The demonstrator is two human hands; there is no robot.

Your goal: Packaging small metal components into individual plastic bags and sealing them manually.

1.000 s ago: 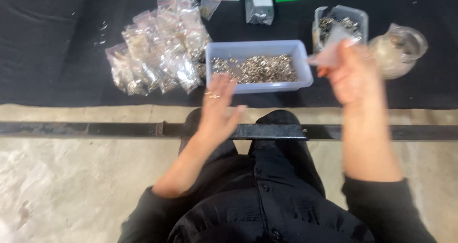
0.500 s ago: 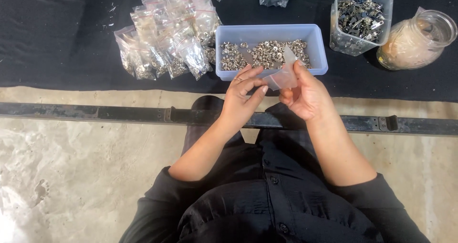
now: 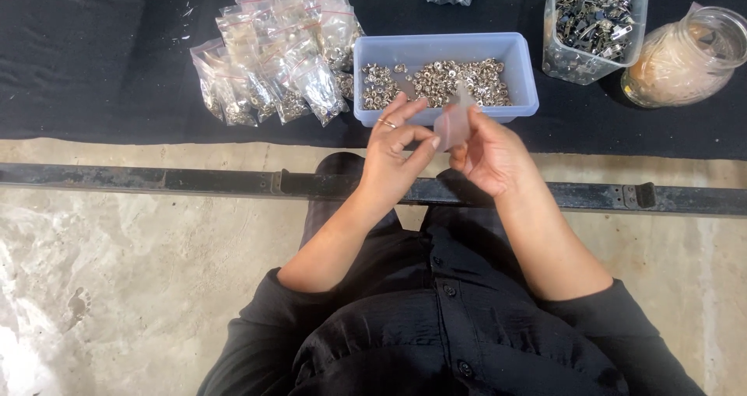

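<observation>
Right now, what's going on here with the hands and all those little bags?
A person in a black shirt holds a small clear bag between both hands: left hand, right hand. They hold it just in front of a blue tub of small metal pieces. Left of the tub lies a pile of filled bags on a black cloth. To the right stand a clear container of metal parts and a glass jar.
</observation>
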